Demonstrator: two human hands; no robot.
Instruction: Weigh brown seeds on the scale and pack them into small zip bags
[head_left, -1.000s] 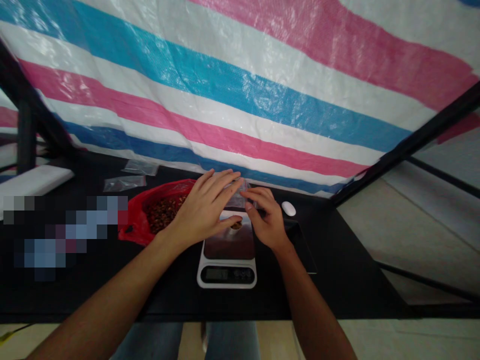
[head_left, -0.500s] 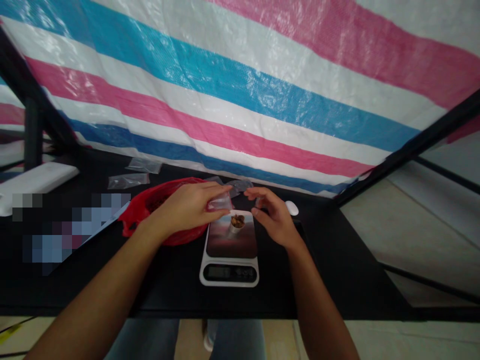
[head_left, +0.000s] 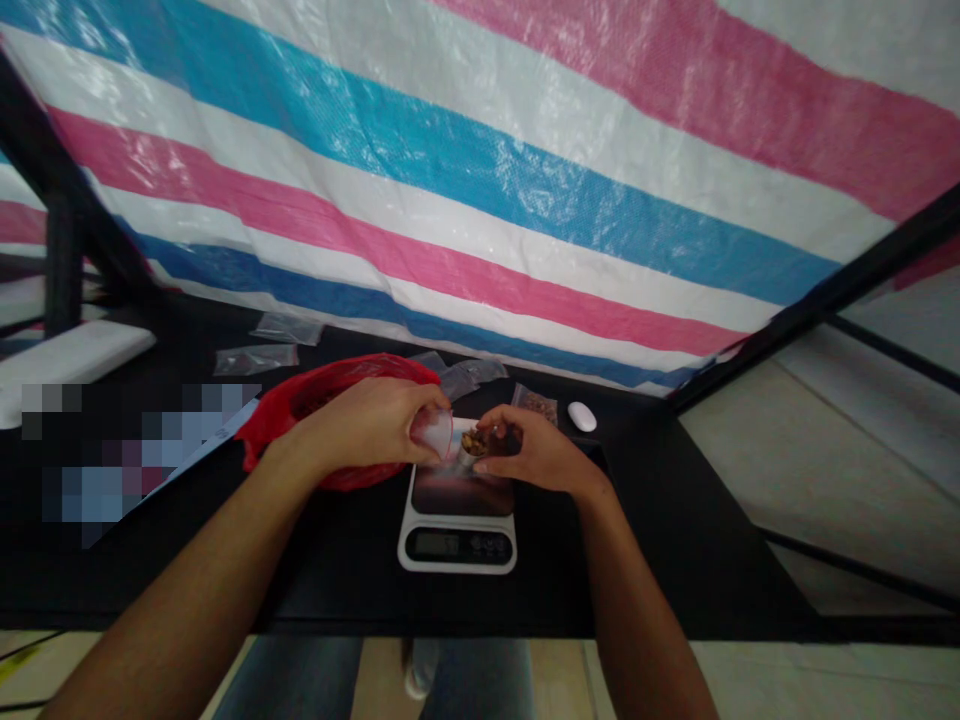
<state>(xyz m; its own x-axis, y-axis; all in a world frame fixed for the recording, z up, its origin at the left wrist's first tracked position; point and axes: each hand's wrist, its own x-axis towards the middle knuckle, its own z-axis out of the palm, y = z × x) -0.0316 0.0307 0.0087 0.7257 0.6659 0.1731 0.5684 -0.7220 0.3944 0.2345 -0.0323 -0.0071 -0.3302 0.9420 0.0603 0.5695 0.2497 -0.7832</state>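
Note:
My left hand [head_left: 390,425] holds a small clear zip bag [head_left: 433,432] with its red-edged mouth spread toward the right. A digital kitchen scale [head_left: 459,550] lies flat below, and its display digits are too blurred to read. Over its plate stands a small cup [head_left: 468,458] filled with brown, dried-looking pieces [head_left: 474,441]. The thumb and fingers of my right hand [head_left: 536,450] close around the cup's right side; whether the cup still rests on the plate I cannot tell. Beside the scale, partly under my left hand, sits a red plastic bag [head_left: 262,430] with dark contents.
Several clear zip bags [head_left: 255,360] lie along the back of the black table [head_left: 330,590]. A filled zip bag [head_left: 536,403] and a white mouse [head_left: 582,416] are behind my right hand. A white object [head_left: 82,360] lies at left; a striped sheet [head_left: 465,190] closes the back.
My right hand has moved left and down to the cup, uncovering the filled zip bag behind it. My left hand has lowered slightly, and the bag's mouth is now wider.

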